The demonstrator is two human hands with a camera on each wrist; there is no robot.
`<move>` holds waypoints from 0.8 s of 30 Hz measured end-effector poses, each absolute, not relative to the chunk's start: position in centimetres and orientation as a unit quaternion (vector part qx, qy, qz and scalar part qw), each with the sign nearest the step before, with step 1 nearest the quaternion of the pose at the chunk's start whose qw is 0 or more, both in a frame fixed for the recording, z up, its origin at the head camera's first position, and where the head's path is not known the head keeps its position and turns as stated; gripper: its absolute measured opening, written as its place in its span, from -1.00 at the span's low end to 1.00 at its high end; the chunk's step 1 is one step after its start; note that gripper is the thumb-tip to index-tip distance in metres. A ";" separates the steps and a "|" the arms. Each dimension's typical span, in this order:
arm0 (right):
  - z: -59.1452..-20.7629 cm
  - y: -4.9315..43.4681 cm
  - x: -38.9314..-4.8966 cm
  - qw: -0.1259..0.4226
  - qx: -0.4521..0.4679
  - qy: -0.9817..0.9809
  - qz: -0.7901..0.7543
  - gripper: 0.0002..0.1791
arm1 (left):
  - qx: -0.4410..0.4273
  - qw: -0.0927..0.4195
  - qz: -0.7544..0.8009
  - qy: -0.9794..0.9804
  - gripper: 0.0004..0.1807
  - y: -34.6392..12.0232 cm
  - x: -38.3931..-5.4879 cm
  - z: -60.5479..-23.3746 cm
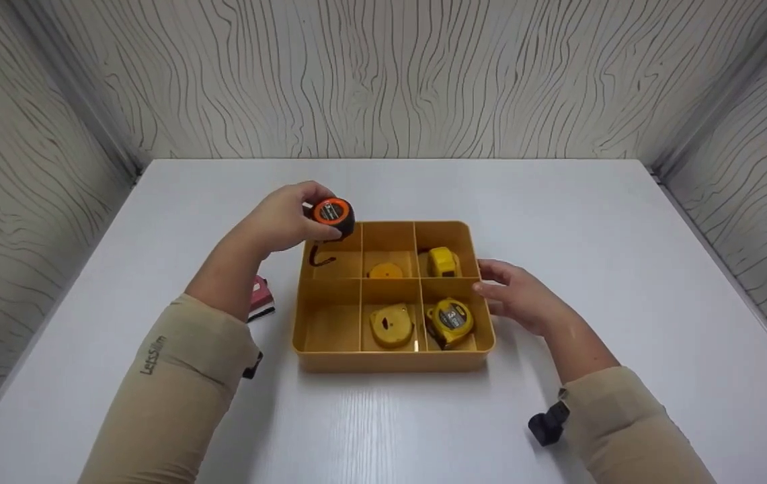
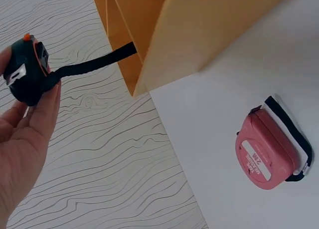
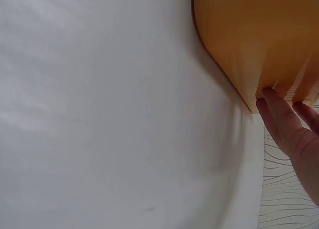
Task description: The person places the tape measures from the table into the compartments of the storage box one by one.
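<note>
My left hand point(image 1: 289, 218) grips a black tape measure with an orange ring point(image 1: 331, 212) above the back left compartment of a yellow divided box point(image 1: 393, 361). From the tape measure its black wrist strap point(image 2: 94, 64) dangles toward that compartment. My right hand point(image 1: 524, 296) rests against the right side of the box, fingers point(image 3: 279, 107) extended along its outer wall. Inside the box, the middle column has an orange-yellow round tape measure point(image 1: 385, 270) behind and a plain yellow one point(image 1: 392, 325) in front. The right column holds a small yellow tape measure point(image 1: 443, 261) behind and a yellow-and-grey one point(image 1: 452, 318) in front.
A pink tape measure point(image 2: 264, 149) with a dark strap lies on the white table point(image 1: 383, 430) left of the box, partly hidden by my left arm in the head view. Wood-patterned panels point(image 1: 383, 81) enclose the table at the back and sides.
</note>
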State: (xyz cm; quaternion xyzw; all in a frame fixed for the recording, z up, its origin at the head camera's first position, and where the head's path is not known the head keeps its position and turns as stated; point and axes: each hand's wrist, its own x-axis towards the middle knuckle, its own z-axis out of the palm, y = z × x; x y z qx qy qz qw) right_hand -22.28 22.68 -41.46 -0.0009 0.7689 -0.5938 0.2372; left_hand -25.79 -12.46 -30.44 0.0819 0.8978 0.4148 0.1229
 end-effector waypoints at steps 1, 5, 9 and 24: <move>-41.5 22.7 -22.3 0.237 -0.001 0.769 -0.594 -0.24 | 0.080 0.126 0.414 0.898 -0.49 -12.5 -25.8 -30.7; -41.5 22.7 -22.2 0.236 0.000 0.770 -0.592 -0.24 | 0.073 0.136 0.416 0.896 -0.40 -13.0 -25.9 -31.8; -41.4 22.7 -22.2 0.236 0.002 0.773 -0.589 -0.25 | 0.058 0.140 0.432 0.889 -0.26 -13.5 -26.0 -33.0; -41.4 22.6 -22.2 0.239 -0.011 0.762 -0.602 -0.27 | 0.066 0.189 0.399 0.895 -0.47 -13.5 -26.2 -34.3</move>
